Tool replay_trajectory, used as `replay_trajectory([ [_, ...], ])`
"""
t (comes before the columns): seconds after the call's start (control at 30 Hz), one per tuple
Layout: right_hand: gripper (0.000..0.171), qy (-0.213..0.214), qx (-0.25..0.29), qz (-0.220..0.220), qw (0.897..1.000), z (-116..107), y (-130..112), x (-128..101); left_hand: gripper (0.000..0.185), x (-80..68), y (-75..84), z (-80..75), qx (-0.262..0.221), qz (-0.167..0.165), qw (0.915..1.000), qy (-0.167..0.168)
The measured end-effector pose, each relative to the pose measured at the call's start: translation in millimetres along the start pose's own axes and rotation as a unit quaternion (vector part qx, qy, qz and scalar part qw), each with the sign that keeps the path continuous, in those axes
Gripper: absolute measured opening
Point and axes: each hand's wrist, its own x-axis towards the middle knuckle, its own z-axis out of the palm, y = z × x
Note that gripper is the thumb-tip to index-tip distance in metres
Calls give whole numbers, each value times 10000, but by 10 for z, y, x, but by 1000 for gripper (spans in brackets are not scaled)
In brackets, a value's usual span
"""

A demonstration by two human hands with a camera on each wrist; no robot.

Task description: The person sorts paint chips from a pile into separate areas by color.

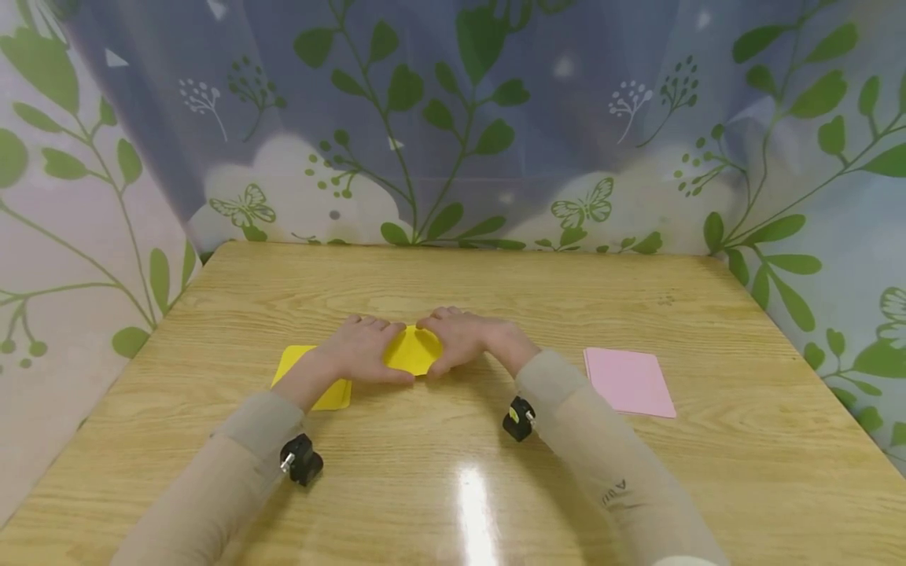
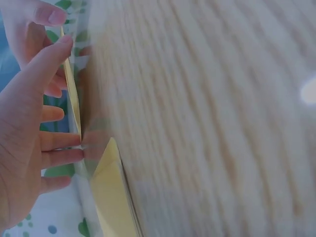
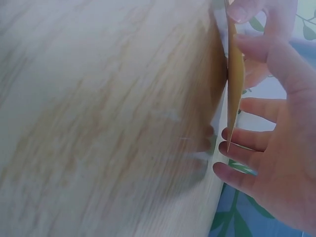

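In the head view, a single sheet of yellow paper (image 1: 414,351) is held by both hands at the middle of the table. My left hand (image 1: 364,351) grips its left side, thumb at the near edge and fingers toward the far edge. My right hand (image 1: 458,338) holds the right side the same way. Both wrist views show the yellow paper (image 2: 73,94) edge-on, close over the table surface. A stack of yellow paper (image 1: 296,363) lies under the left wrist, partly hidden by it.
A stack of pink paper (image 1: 630,381) lies on the wooden table (image 1: 453,283) beside the right forearm. Behind the table hangs a curtain (image 1: 453,157) printed with leaves. Each wrist carries a small black mount (image 1: 519,419).
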Motion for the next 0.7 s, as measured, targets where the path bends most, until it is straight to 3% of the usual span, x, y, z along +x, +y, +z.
replay_trajectory([
  [0.17,85,124,153,-76,9998,-29,-2,-29,97,-13,-30,-2,-172,60,9998,8],
  [0.47,87,468,-68,-354,9983,-23,-52,-33,117,-55,-84,46,-204,12,9995,245],
  [0.7,99,630,-446,-111,9970,-13,-123,-20,114,-128,-144,15,-155,97,9975,686],
])
